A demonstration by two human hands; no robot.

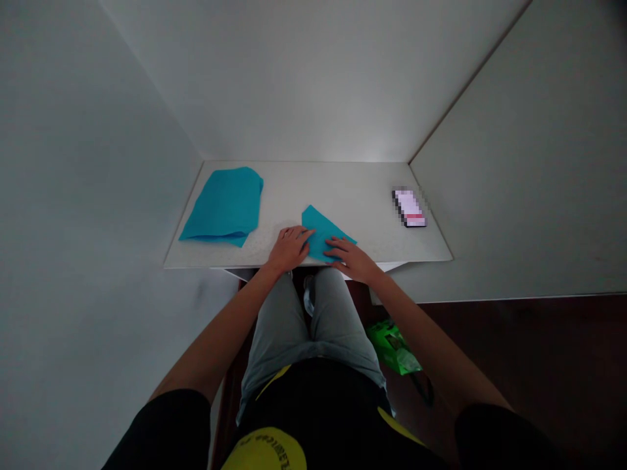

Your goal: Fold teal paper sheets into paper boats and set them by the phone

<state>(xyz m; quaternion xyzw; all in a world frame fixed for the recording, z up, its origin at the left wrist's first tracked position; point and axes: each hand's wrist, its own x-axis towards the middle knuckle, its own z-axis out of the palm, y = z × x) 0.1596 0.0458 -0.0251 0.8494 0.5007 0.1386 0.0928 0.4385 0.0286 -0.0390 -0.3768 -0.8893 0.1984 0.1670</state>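
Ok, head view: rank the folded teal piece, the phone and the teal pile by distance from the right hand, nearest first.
From the right hand:
1. folded teal piece: under the hand, touching it, front centre of the table
2. phone: right side of the table
3. teal pile: left side of the table

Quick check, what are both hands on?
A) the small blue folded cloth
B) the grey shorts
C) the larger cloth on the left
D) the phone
A: the left hand and right hand both lie on the small blue folded cloth near the front edge of the table.
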